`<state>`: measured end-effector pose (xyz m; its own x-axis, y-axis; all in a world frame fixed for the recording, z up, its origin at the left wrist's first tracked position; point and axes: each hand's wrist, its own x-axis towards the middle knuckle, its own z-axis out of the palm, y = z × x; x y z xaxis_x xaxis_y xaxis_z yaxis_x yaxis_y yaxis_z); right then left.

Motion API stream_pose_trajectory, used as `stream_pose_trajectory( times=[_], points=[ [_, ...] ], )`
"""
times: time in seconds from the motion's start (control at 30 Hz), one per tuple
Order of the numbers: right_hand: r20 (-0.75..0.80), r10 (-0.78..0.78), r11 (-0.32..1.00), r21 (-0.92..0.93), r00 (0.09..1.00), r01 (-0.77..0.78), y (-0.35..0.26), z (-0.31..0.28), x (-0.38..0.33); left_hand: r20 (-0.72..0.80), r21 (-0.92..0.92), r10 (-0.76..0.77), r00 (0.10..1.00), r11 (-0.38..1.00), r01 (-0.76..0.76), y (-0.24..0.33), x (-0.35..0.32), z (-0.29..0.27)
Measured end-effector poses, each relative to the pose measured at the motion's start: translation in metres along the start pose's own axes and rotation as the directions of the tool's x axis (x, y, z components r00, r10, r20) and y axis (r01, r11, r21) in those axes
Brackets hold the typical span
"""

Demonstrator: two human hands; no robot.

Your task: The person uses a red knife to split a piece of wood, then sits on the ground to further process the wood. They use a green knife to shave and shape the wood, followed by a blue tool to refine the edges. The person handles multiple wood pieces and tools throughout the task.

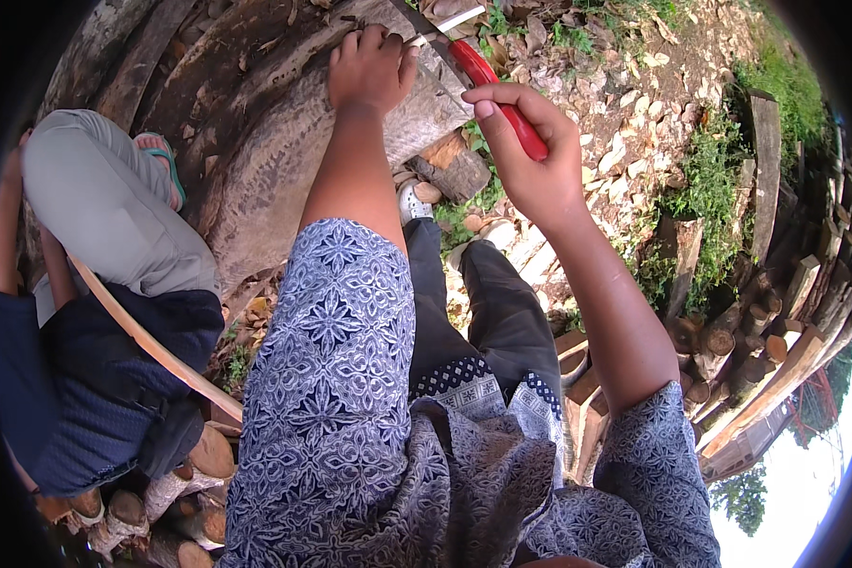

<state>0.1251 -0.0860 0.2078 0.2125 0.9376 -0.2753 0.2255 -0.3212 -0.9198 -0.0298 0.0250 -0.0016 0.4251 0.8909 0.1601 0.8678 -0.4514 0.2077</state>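
My right hand (540, 142) is wrapped around the red handle (476, 64) of a knife. Its dark blade runs up and left toward the top edge of the view, where it is partly cut off. A thin pale stick (461, 19) crosses under or against the blade; I cannot tell which. The near end of this stick sits at the thumb and fingers of my left hand (374, 71), which are closed on it. That hand rests on a broad, rough wooden slab (284, 166).
To the left sits another person in grey trousers (114, 189), close to the slab. A small cut block (454, 170) lies below the slab's edge. Stacked firewood (729, 350) stands at right, more logs (170, 502) at lower left. Dry leaves (625, 114) cover the ground.
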Motion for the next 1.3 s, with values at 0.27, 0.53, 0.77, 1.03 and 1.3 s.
stream_pose_trajectory(
  times=[0.27,0.53,0.77,1.03,1.3],
  points=[
    [0.011,0.005,1.0,-0.005,1.0,-0.005,-0.002,0.002,-0.004,0.016,0.023,-0.008,1.0,1.0,0.008,0.002,0.0,-0.005],
    [0.063,0.079,0.996,-0.047,0.995,-0.076,-0.019,-0.001,-0.007,0.046,0.02,-0.004,0.999,1.0,0.003,0.002,0.002,-0.007],
    [0.09,0.157,0.983,-0.113,0.984,-0.146,-0.058,-0.02,-0.039,0.121,-0.014,0.008,0.993,1.0,-0.006,0.003,0.004,-0.01],
    [0.078,0.156,0.977,-0.157,0.985,-0.142,-0.084,-0.045,-0.059,0.135,-0.01,-0.002,0.991,1.0,0.003,0.001,0.004,-0.016],
    [-0.117,0.118,0.977,-0.164,0.986,-0.136,0.001,-0.001,0.027,0.095,-0.049,0.012,0.995,0.999,-0.007,0.003,0.005,-0.015]
  ],
)
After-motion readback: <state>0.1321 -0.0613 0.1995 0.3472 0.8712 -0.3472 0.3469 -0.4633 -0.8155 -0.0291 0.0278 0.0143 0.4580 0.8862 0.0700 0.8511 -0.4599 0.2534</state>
